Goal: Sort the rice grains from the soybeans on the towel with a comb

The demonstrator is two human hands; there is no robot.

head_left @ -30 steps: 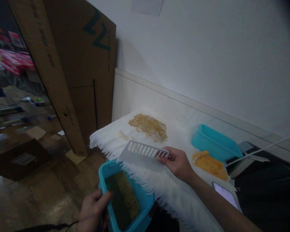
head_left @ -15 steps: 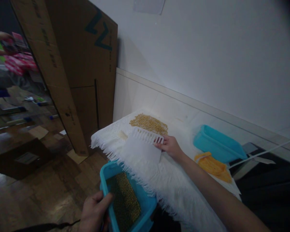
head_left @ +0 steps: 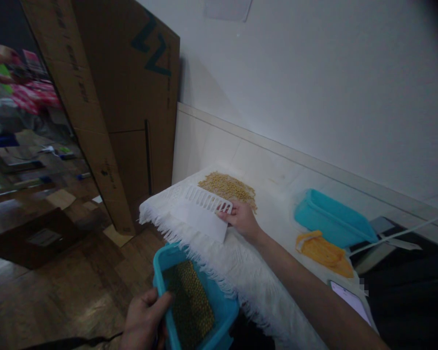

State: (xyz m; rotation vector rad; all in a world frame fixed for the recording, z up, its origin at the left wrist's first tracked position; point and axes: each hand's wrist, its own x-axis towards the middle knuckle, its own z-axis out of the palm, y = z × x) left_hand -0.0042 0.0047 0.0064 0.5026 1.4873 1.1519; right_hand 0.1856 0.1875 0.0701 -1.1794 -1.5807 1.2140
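Note:
My right hand point(head_left: 243, 218) grips the corner of a white plastic scraper point(head_left: 199, 218) with a row of slots along its far edge. It lies low over a fringed white cloth point(head_left: 261, 294) on the table. Just beyond the slots is a spread of pale yellow beans point(head_left: 224, 183). Below the table's near edge, my left hand point(head_left: 144, 318) holds a blue plastic bin point(head_left: 223, 306) by its left rim, thumb over the top. Beans point(head_left: 199, 296) cover the bin's bottom, dark on the left side and yellowish on the right.
A second blue bin point(head_left: 336, 218) stands at the table's right, with an orange cloth point(head_left: 324, 255) before it and a phone point(head_left: 350, 300) nearer me. A tall cardboard box point(head_left: 131, 97) rises at the left against the wall. Another person's hands point(head_left: 7, 56) show far left.
My right hand has moved left with the scraper, across the cloth's near side. The phone has come into sight beside my forearm. My left hand keeps its hold on the bin.

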